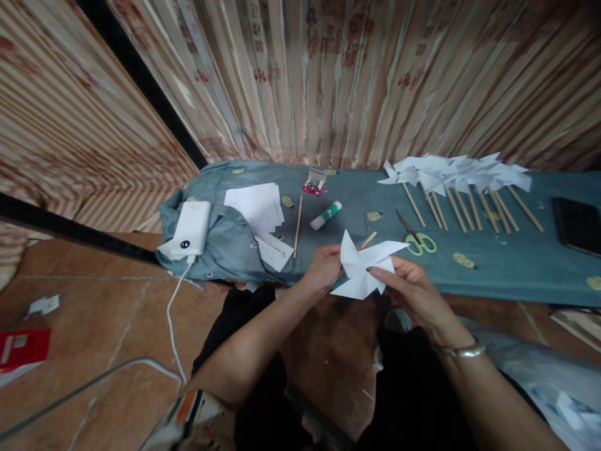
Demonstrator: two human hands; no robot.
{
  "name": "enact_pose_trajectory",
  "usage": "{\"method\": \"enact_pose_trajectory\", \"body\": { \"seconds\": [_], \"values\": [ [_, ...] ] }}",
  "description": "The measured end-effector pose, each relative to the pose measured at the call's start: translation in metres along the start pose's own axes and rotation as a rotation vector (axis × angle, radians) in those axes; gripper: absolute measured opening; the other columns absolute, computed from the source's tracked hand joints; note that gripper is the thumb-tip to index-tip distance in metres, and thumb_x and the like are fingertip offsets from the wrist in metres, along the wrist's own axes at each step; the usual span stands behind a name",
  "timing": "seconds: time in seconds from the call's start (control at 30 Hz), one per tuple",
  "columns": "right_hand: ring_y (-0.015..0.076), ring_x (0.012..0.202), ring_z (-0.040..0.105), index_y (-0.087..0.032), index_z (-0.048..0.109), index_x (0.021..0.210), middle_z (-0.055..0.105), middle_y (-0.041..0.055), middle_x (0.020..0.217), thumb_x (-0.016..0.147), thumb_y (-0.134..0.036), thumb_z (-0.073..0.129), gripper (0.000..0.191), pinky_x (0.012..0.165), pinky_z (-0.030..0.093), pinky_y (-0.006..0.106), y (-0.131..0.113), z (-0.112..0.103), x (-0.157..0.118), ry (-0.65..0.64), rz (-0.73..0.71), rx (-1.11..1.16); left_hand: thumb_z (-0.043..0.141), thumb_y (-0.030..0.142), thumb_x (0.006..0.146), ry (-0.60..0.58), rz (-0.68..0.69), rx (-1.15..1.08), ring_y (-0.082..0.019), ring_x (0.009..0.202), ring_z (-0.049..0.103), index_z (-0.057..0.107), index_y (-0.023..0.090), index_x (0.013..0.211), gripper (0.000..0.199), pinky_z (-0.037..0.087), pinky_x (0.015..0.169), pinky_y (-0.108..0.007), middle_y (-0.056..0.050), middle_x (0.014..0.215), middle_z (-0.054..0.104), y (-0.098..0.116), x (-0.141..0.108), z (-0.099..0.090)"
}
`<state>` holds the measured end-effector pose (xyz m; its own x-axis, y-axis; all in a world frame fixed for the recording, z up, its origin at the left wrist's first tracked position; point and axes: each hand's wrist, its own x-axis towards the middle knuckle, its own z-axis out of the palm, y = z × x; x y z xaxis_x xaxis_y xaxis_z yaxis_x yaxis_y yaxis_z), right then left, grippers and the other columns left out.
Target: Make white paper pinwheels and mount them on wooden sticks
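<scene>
A white paper pinwheel (pixel 357 287) is held between my two hands, over the near edge of the cloth-covered bench. My left hand (pixel 323 269) is closed at its left side, the fingertips partly hidden behind the paper. My right hand (pixel 416 288) grips it from the right, with the thumb at a small dark pin head in the centre. The tip of a wooden stick (pixel 369 239) shows just above the blades; whether it is joined to the pinwheel I cannot tell. Close by, green-handled scissors (pixel 417 241) lie to the right and a glue stick (pixel 326 215) to the left.
Several finished pinwheels (pixel 451 172) on sticks lie in a row at the back right. A red box of pins (pixel 313 181), white paper sheets (pixel 256 203), a loose stick (pixel 298 225), a cabled power bank (pixel 192 227) and a dark phone (pixel 576 224) lie on the bench (pixel 516 269).
</scene>
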<state>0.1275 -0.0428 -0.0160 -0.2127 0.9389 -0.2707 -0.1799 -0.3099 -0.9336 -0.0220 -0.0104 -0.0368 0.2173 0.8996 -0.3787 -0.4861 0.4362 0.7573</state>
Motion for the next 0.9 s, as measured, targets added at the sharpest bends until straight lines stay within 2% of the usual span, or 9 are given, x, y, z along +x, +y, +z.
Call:
{"method": "enact_pose_trajectory", "body": {
  "seconds": [0.27,0.53,0.73,0.9],
  "values": [
    [0.0132,0.068,0.067,-0.025,0.076,0.093,0.077,0.0004,0.086,0.068,-0.034,0.082,0.027,0.072,0.052,0.026,0.003,-0.001,0.001,0.001,0.039,0.019,0.079,0.024,0.047,0.004,-0.012,0.002,-0.011,0.053,0.055,0.071,0.012,0.062,0.021,0.042,0.054,-0.022,-0.002,0.057,0.066,-0.001,-0.001,0.000],
    [0.0185,0.071,0.068,-0.022,0.075,0.091,0.077,0.0036,0.085,0.069,-0.039,0.080,0.028,0.070,0.054,0.030,0.002,-0.007,0.002,0.023,0.041,-0.097,0.082,0.024,0.050,0.077,-0.052,-0.071,-0.010,0.053,0.055,0.073,0.012,0.066,0.022,0.042,0.057,-0.024,-0.003,0.060,0.066,-0.006,0.004,0.001],
    [0.0171,0.070,0.067,-0.024,0.076,0.090,0.076,0.0027,0.080,0.068,-0.039,0.081,0.028,0.067,0.054,0.027,-0.002,-0.012,0.004,0.042,0.063,-0.106,0.086,0.030,0.047,0.032,-0.047,-0.081,-0.011,0.060,0.057,0.072,0.013,0.061,0.025,0.044,0.063,-0.024,-0.003,0.064,0.068,-0.001,0.001,0.006],
    [0.0165,0.065,0.067,-0.022,0.077,0.083,0.074,0.0032,0.073,0.067,-0.040,0.081,0.025,0.062,0.054,0.025,-0.006,-0.013,0.003,0.036,0.083,-0.129,0.085,0.034,0.047,0.069,-0.064,-0.122,-0.008,0.055,0.050,0.072,0.013,0.060,0.028,0.037,0.056,-0.022,-0.002,0.059,0.064,0.000,0.005,0.006]
  ]
}}
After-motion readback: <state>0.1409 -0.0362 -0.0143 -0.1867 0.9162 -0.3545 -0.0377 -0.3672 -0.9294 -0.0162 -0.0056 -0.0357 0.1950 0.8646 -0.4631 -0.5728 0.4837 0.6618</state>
